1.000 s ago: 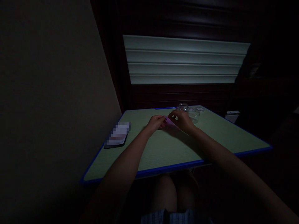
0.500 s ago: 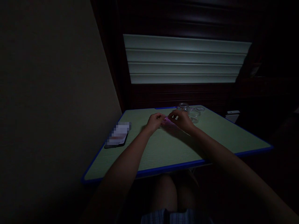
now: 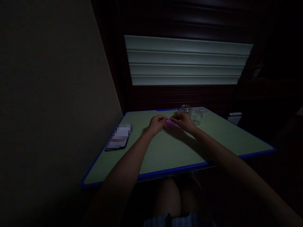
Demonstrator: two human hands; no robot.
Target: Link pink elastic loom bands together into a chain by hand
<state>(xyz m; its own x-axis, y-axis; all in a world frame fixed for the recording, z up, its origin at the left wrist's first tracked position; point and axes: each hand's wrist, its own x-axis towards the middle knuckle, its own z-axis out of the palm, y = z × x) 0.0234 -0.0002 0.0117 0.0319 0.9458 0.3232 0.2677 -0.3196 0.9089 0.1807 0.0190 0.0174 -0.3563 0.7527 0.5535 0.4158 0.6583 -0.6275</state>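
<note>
Between my hands, low over the green table (image 3: 151, 160), is a thin pink piece that looks like a small bag or sheet (image 3: 172, 124); the dim light hides its exact kind. My left hand (image 3: 157, 123) pinches its left upper edge with closed fingers. My right hand (image 3: 184, 121) is closed at its upper right edge, fingertips close to those of my left. Just beyond my right hand stand a clear round jar (image 3: 185, 108) with small colourful things in it and a clear low container (image 3: 197, 118).
A clear round lid (image 3: 202, 111) lies near the table's far edge. On the left of the table is a dark flat object with a blurred-out face (image 3: 119, 137). A wall (image 3: 59, 94) runs close along the left side, and dark panelling stands behind the table.
My right hand has lowered and turned slightly, its fingers now flatter over the pink piece. More of the pink surface shows between the hands. My left hand has hardly moved.
</note>
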